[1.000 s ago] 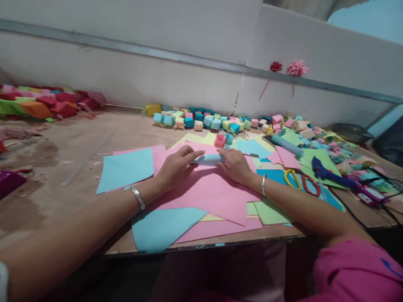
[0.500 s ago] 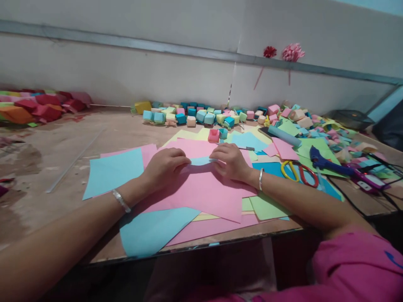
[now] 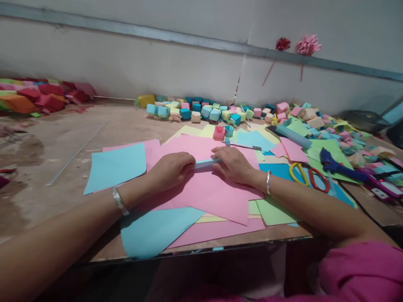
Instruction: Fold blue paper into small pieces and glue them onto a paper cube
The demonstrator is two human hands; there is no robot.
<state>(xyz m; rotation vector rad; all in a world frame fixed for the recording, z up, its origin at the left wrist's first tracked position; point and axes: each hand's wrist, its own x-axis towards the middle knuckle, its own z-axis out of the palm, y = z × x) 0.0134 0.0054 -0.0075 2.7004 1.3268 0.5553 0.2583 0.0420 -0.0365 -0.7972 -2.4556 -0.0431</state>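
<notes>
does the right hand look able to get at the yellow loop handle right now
Probably yes: the yellow loop handle lies beside the right forearm with nothing seen covering it, though the right hand would likely first have to release the blue paper strip.

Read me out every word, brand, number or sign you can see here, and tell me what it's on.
No text can be read anywhere.
Purple device at the right: any marks on its pale patches are too small to read.
Blue paper strip and large pink sheet: no writing visible.
</notes>
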